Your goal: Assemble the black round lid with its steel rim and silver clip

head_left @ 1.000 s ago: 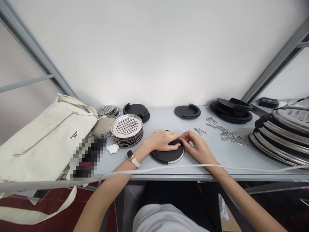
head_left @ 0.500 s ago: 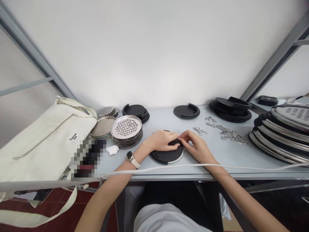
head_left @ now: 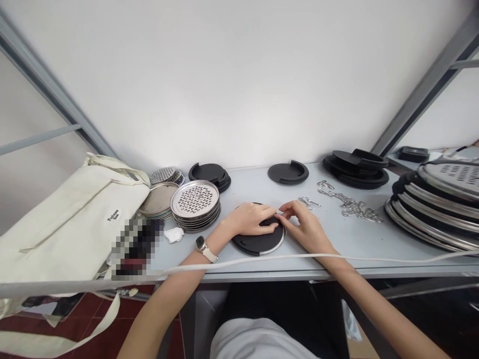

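Observation:
A round black disc with a metal rim lies on the grey table in front of me. My left hand, with a watch on its wrist, lies on top of the disc and presses it down, fingers curled at its far right edge. My right hand is beside the disc's right edge, its fingertips pinched together right against the left fingertips. What they pinch is too small to make out. Loose metal clips lie on the table to the right of my hands.
A stack of perforated metal plates and more plates stand at the left, beside a cream bag. Black discs line the back. Large metal rings are piled at the right. A white cord runs along the front edge.
Both hands have stayed on the disc with only slight finger movement at its right edge. The view has shifted a little.

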A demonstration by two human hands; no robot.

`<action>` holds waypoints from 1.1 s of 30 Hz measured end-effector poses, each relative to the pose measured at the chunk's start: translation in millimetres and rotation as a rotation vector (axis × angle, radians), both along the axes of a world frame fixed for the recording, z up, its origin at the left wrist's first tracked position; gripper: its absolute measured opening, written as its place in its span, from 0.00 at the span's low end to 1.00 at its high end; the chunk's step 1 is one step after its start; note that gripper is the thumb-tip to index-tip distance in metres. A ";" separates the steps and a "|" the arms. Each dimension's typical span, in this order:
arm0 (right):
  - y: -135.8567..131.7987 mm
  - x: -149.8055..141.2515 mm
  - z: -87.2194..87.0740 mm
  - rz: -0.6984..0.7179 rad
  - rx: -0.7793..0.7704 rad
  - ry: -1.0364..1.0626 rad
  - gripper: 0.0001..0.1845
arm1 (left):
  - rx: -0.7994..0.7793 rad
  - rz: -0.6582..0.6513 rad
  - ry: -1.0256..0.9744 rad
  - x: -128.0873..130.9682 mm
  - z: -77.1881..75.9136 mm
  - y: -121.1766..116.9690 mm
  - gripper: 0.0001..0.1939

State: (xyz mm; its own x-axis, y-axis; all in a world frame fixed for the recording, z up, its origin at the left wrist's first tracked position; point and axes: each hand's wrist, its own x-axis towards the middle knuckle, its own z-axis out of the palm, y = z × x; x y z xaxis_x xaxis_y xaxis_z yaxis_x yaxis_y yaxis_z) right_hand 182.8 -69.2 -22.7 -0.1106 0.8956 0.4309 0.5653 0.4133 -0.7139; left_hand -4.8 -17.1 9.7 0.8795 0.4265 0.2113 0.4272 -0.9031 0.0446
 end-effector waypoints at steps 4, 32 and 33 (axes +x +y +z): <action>1.5 1.7 -0.1 -0.001 0.041 0.013 0.07 | 0.001 0.016 0.015 0.3 -0.5 0.0 0.11; 7.6 -5.7 -1.2 -0.003 -0.005 -0.018 0.11 | 0.008 0.011 0.002 1.2 -0.5 0.4 0.11; 7.6 -6.3 -0.6 0.000 0.002 -0.028 0.11 | 0.010 0.008 0.002 1.1 -0.7 0.5 0.11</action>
